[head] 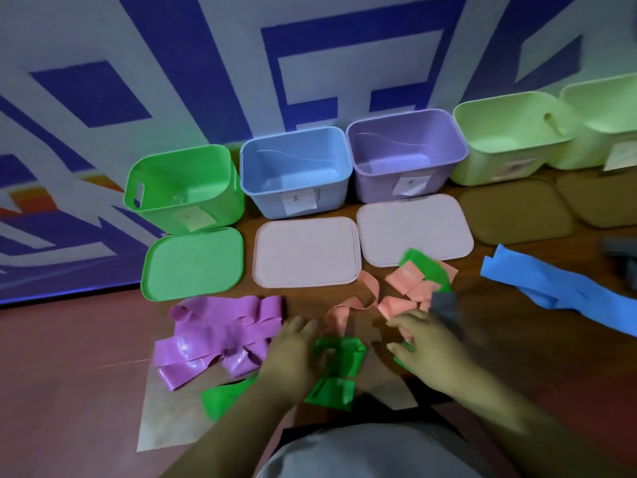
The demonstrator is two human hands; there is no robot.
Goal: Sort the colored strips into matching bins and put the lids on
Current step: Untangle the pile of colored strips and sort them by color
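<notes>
left fingers [304,328] grip green strip [344,353] | right fingers [400,321] curled, touching pink strips [403,284]

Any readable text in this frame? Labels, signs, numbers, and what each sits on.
Nothing legible enough to quote.
Green bin label: blurred, unreadable.
Blue bin label: faint marks, unreadable.
Purple bin label: faint mark, unreadable.
Pale green bin label: blurred, unreadable.
Wall: large blue shapes, cropped, unreadable.

A white wall [220,108] painted with large blue shapes fills the upper frame; a reddish-brown floor [69,381] spreads below in dim light.
</notes>
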